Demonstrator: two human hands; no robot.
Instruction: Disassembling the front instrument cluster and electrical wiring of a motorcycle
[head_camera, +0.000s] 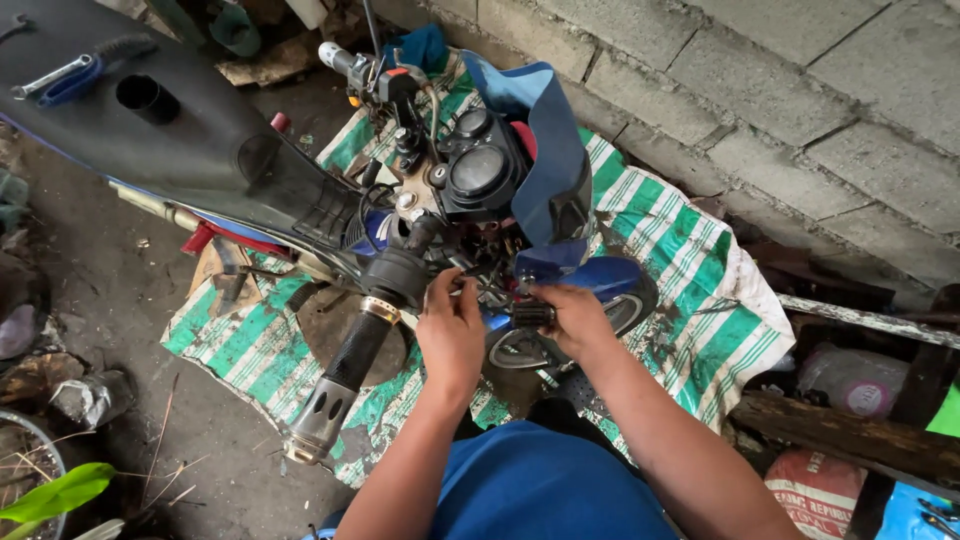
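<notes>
A: Where were the hands?

B: Close in, the left hand (452, 325) pinched a thin cable (468, 268) below the handlebar grip (352, 352). The right hand (572, 318) had fingers curled around a small black part (532, 314) beside the front wheel (560, 325).

A: And beyond?

B: The gauges (478, 168) sat above, with the blue fairing (545, 150) at their right, all over a green striped tarp (690, 290) by the block wall (800, 100).

Both hands work at the motorcycle's front: left hand (452, 330) beside the handlebar grip (352, 352), right hand (572, 318) at three o'clock, holding a small black part (532, 315).
</notes>
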